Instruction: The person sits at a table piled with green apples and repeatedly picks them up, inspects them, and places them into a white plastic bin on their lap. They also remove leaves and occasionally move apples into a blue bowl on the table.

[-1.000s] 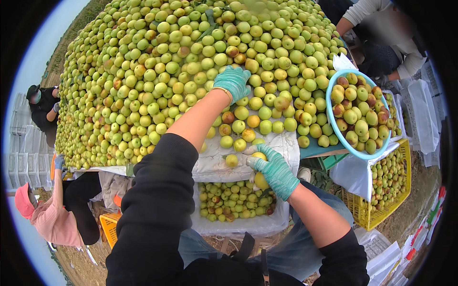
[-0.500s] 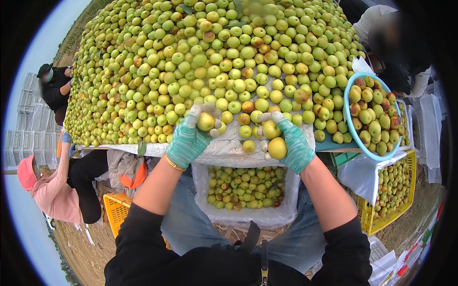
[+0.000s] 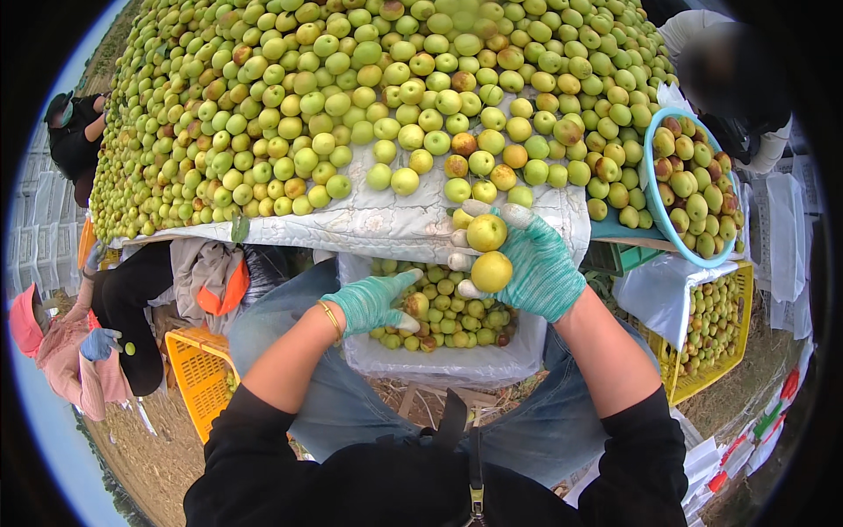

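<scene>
Apparently busy with sorting fruit by hand, at the step of turning over and parting a picked-up few. Holds in the right hand [image 3: 540, 263], with fingers curled, an upper yellow-green fruit [image 3: 486, 233] and, just below, a lower yellow-green fruit [image 3: 492, 271], both against the teal glove. Shows also, behind the right fingertips, a third fruit [image 3: 462, 219]; cannot tell whether gripped or merely lying on the quilted white cloth [image 3: 369, 230]. Keeps the left hand [image 3: 376, 303] low over the plastic-lined crate [image 3: 525, 347], thumb and fingers parted, with a blushed fruit [image 3: 416, 306] right by the fingertips; cannot tell whether touching or in mid-air, though seemingly not grasped. Faces a broad heap of fruit [image 3: 263, 114] beyond the cloth's near edge, with a fruit-filled blue basin [image 3: 651, 167] off to the right. Calls next, by this reading, for a careful loosening of the right fingers to free just one fruit without losing the other, and for staying low above the crate, so as to avoid bruising or a stray roll to the ground.
</scene>
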The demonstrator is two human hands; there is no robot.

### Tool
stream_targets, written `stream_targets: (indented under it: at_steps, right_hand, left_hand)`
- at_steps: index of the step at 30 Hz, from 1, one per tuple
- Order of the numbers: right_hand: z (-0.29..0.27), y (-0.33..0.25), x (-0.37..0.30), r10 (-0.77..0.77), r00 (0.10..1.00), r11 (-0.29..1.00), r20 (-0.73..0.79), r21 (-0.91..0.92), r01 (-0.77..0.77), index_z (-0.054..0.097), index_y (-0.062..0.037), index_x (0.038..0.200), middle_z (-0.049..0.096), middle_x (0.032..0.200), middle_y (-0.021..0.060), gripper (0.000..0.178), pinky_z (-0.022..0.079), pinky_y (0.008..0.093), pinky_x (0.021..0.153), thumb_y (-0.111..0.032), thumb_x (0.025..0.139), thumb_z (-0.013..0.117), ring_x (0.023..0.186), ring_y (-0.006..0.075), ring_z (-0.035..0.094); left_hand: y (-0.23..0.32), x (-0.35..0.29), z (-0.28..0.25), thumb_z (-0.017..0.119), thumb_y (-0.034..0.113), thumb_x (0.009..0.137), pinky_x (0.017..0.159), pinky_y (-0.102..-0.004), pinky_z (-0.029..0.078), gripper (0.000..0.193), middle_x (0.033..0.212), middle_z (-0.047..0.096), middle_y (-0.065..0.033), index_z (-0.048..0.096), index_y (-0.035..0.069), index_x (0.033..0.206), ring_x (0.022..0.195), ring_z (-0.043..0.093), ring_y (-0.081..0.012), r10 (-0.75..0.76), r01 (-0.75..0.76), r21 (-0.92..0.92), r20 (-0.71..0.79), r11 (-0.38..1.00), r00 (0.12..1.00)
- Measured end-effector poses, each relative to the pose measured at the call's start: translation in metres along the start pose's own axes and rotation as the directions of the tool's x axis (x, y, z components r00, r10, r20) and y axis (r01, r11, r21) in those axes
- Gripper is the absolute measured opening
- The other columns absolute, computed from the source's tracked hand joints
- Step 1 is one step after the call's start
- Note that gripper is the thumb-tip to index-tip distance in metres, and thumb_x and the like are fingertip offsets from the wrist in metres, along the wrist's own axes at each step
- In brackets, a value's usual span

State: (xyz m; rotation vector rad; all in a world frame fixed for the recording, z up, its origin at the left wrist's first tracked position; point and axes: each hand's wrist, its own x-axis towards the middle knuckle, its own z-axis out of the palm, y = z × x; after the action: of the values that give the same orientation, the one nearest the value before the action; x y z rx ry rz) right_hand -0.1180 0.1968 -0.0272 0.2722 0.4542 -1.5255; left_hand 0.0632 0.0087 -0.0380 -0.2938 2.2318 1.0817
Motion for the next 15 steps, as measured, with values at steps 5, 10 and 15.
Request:
stream_targets:
  at_steps: [5,10,15]
  right_hand:
    - [0.013,0.001,-0.015,-0.092,0.994,0.979,-0.053,-0.186,0.081,0.042,-0.0091,0.132,0.059,0.100,0.0126,0.054,0.050,0.0273,0.041,-0.037,0.090,0.059,0.071,0.0209,0.061]
    - [0.025,-0.034,-0.051,-0.342,0.937,0.883,-0.069,-0.364,0.296,0.048,-0.0081,0.113,0.057,0.082,0.0115,0.043,0.035,0.0206,0.025,-0.044,0.091,0.056,0.047,0.0170,0.055]
    - [0.011,-0.076,-0.099,-0.729,0.664,0.624,-0.167,-0.562,0.544,0.053,-0.0084,0.109,0.057,0.073,0.0074,0.042,0.038,0.0212,0.029,-0.045,0.089,0.059,0.048,0.0165,0.055]
  left_hand:
    - [-0.030,-0.031,-0.009,0.055,0.025,0.096,0.056,-0.0210,0.039,0.029,0.071,0.055,0.0009,0.063,0.002,0.109,0.061,0.044,-0.0047,-0.018,-0.229,-0.238,-0.730,0.944,0.684]
    - [-0.116,-0.136,-0.067,0.042,0.038,0.100,0.073,-0.0268,0.045,0.044,0.083,0.051,-0.0035,0.055,-0.002,0.115,0.073,0.049,-0.0122,-0.477,-0.341,-0.488,-0.870,0.803,0.124]
    - [-0.177,-0.221,-0.004,0.063,0.045,0.079,0.106,-0.0601,0.022,0.052,0.144,0.040,-0.0136,0.059,0.018,0.124,0.135,0.032,-0.0287,-0.697,0.920,0.252,-0.601,0.300,0.391]
